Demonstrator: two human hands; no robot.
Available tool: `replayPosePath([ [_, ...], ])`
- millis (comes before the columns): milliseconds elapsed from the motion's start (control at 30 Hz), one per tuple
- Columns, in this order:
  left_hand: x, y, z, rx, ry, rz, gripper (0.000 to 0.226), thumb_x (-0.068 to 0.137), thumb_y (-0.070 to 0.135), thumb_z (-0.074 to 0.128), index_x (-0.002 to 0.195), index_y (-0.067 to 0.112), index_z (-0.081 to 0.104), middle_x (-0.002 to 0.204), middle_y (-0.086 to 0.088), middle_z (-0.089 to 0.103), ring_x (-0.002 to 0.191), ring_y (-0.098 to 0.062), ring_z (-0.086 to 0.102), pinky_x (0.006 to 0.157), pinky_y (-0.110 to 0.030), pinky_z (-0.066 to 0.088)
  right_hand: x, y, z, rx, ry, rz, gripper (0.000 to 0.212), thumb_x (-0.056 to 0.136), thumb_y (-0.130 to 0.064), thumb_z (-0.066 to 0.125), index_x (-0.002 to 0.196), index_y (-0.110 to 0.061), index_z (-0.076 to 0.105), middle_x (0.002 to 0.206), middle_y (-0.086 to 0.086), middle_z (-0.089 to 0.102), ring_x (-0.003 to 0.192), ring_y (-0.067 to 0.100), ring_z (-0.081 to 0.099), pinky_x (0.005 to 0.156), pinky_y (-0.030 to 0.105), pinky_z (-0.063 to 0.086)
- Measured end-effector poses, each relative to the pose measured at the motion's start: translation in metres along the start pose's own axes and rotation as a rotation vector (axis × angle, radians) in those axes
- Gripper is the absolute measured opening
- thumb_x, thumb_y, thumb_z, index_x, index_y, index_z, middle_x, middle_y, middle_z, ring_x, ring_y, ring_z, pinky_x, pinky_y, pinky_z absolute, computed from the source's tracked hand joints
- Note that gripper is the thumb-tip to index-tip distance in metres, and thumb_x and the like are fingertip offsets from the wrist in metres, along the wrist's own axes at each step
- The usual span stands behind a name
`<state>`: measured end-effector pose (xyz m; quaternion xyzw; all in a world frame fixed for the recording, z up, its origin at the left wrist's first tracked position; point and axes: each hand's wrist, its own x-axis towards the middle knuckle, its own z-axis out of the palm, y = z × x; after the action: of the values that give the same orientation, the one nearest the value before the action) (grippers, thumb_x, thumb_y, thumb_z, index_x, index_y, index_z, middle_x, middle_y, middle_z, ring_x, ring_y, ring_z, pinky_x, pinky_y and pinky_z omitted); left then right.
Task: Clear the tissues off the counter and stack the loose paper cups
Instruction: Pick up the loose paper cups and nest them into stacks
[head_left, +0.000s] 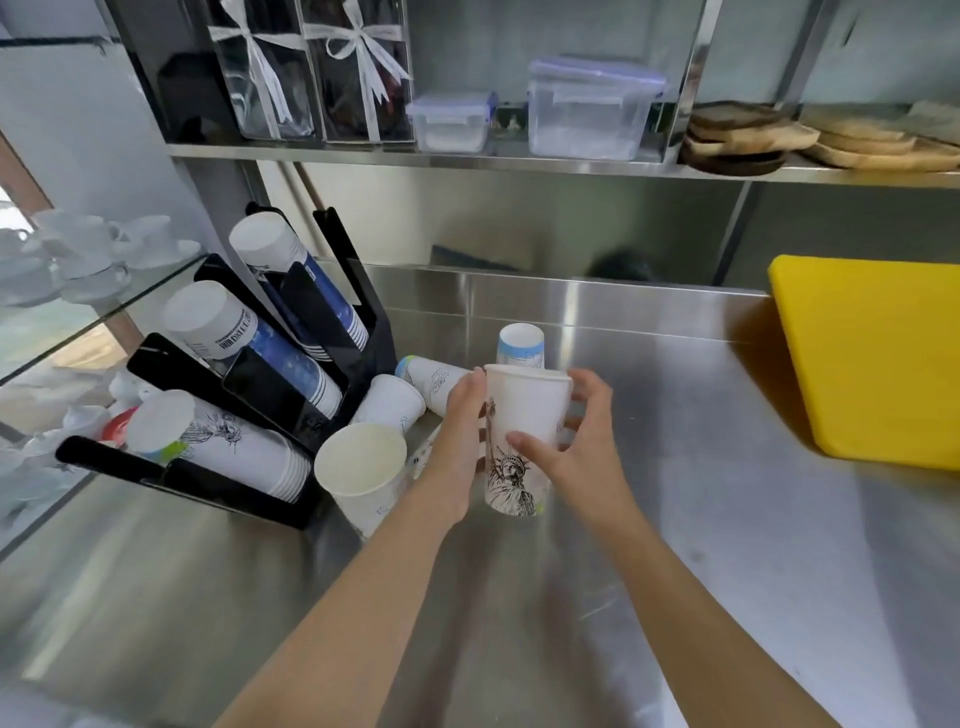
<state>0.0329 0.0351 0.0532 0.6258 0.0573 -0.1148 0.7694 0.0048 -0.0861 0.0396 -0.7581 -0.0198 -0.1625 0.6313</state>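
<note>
Both hands held one upright paper cup (522, 436) printed with a Statue of Liberty drawing, above the steel counter (675, 467). The left hand (462, 441) pressed flat against its left side; the right hand (566, 441) wrapped it from the right, thumb across the print, so each grip was closed on that cup. Just left stood an open white cup (363, 478); behind it two cups (389, 402) (434, 382) lay on their sides, and a blue-rimmed cup (521, 345) stood upside down behind the held one. A black cup rack (291, 379) at left carried three slanted stacks; the label on the middle stack was too blurred to read. A yellow cutting board (872, 358) lay at right.
</note>
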Motion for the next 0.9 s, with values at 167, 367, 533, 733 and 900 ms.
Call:
replayPosePath([
  [167, -0.022, 0.060, -0.005, 0.151, -0.047, 0.441, 0.046, 0.091, 0.052, 0.040, 0.134, 0.054, 0.025, 0.126, 0.031, 0.042, 0.119, 0.002, 0.044, 0.099, -0.035, 0.041, 0.015, -0.045, 0.014, -0.021, 0.015, -0.229, 0.080, 0.066, -0.022, 0.081, 0.116, -0.052, 0.026, 0.137, -0.001, 0.034, 0.116, 0.016, 0.046, 0.089, 0.027, 0.050],
  [367, -0.043, 0.087, -0.053, 0.179, 0.033, 0.636, 0.029, 0.087, 0.045, 0.045, 0.114, 0.056, 0.043, 0.109, 0.036, 0.055, 0.110, 0.005, 0.054, 0.090, -0.028, 0.050, 0.022, -0.066, 0.059, -0.015, -0.064, -0.396, 0.086, 0.068, -0.023, 0.079, 0.134, -0.028, 0.024, 0.138, 0.004, 0.033, 0.122, 0.021, 0.045, 0.091, 0.041, 0.051],
  [533, -0.047, 0.068, -0.098, 0.204, 0.163, 0.656, 0.037, 0.089, 0.038, 0.048, 0.125, 0.045, 0.042, 0.109, 0.022, 0.064, 0.103, 0.009, 0.057, 0.079, -0.009, 0.046, 0.012, -0.054, 0.098, -0.031, -0.160, -0.409, 0.083, 0.070, -0.022, 0.079, 0.134, -0.023, 0.026, 0.132, -0.005, 0.028, 0.120, 0.019, 0.044, 0.091, 0.042, 0.051],
  [733, -0.049, 0.023, -0.135, 0.423, 0.219, 0.468, 0.063, 0.084, 0.057, 0.047, 0.140, 0.036, 0.029, 0.136, 0.024, 0.044, 0.124, 0.010, 0.039, 0.092, 0.000, 0.030, -0.002, -0.018, 0.114, -0.206, -0.355, -0.335, 0.079, 0.077, -0.030, 0.070, 0.140, -0.016, 0.024, 0.141, 0.005, 0.034, 0.129, 0.021, 0.037, 0.103, 0.044, 0.040],
  [900, -0.050, -0.015, -0.149, 0.868, 0.340, 0.418, 0.058, 0.090, 0.044, 0.048, 0.137, 0.012, 0.039, 0.145, -0.005, 0.042, 0.135, -0.018, 0.033, 0.110, -0.029, 0.025, -0.015, 0.010, 0.108, -0.466, -0.351, -0.459, 0.052, 0.084, -0.042, 0.054, 0.123, -0.007, 0.053, 0.116, 0.011, 0.066, 0.104, 0.028, 0.061, 0.086, 0.036, 0.041],
])
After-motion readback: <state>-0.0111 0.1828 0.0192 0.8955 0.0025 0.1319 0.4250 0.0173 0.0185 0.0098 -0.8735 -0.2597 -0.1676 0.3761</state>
